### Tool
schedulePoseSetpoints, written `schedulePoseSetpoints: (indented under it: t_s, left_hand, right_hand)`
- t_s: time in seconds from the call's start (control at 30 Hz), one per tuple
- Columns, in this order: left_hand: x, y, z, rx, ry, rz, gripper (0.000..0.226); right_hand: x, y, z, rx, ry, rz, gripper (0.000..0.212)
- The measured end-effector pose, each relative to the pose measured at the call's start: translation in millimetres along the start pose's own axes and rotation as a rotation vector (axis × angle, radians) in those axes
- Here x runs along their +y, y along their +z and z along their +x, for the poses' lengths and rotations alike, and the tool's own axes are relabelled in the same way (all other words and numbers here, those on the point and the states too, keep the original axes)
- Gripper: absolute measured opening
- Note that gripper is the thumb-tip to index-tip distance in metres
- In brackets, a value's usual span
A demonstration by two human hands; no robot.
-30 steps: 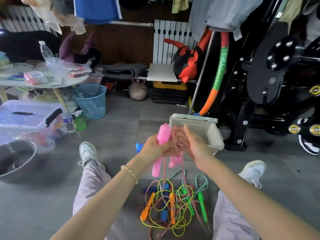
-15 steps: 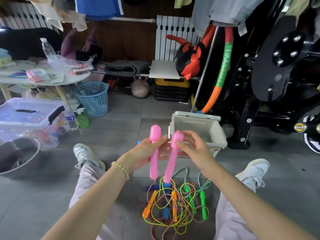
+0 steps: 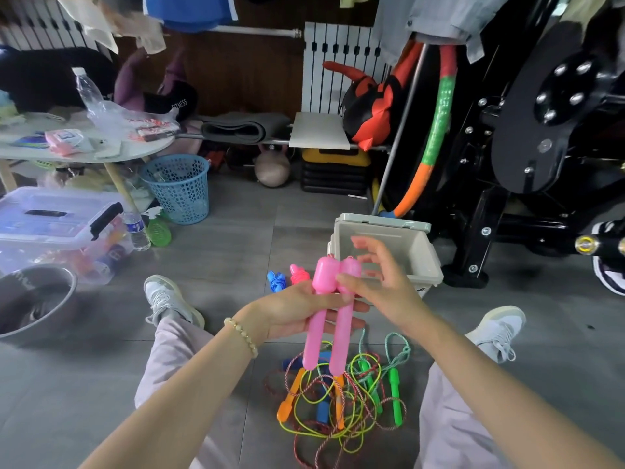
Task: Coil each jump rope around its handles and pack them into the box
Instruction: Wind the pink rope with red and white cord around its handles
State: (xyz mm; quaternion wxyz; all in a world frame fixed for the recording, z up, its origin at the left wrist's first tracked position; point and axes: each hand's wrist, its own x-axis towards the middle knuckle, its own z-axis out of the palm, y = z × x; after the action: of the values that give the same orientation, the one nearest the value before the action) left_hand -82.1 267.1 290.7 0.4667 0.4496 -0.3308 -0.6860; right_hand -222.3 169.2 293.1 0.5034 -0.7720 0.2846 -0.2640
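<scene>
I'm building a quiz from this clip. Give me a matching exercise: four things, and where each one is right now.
Things:
1. pink handles
2. orange handle
3. grey box
4. blue basket

Places:
A. beside the round table's leg
B. gripped side by side in the left hand
C. open on the floor beyond the hands
D. in the rope tangle between the legs

Pairs: 1-B, 2-D, 3-C, 4-A

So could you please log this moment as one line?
left hand: holds pink handles together | right hand: at tops | box: open
</scene>
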Motion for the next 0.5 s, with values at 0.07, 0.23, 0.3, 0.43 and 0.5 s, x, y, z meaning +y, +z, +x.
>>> schedulePoseSetpoints:
  t_s: [0.07, 0.23, 0.3, 0.43, 0.5]
  left_hand:
    - [3.7, 5.2, -0.1, -0.045, -0.003, 0.033, 0.024]
    - [10.2, 12.4, -2.6, -0.085, 0.019, 0.074, 0.021]
    - [11.1, 12.0, -4.7, -0.065, 0.035, 0.106, 0.020]
    - [7.6, 13.7, -7.2, 0.010, 0.073, 0.154, 0.022]
    - [3.7, 15.2, -6.7, 0.119, 0.120, 0.207, 0.027]
  right_hand:
    - [-12.6, -1.2, 0.4, -0.085, -0.080, -0.033, 0.055]
    - [-25.5, 2.0, 0.9, -0.145, -0.050, 0.120, 0.039]
    - [-24.9, 4.4, 0.2, -0.146, -0.030, 0.150, 0.035]
    - [-23.3, 9.5, 0.4, -0.079, 0.002, 0.205, 0.025]
    - [-20.7, 10.1, 2.6, -0.017, -0.004, 0.213, 0.022]
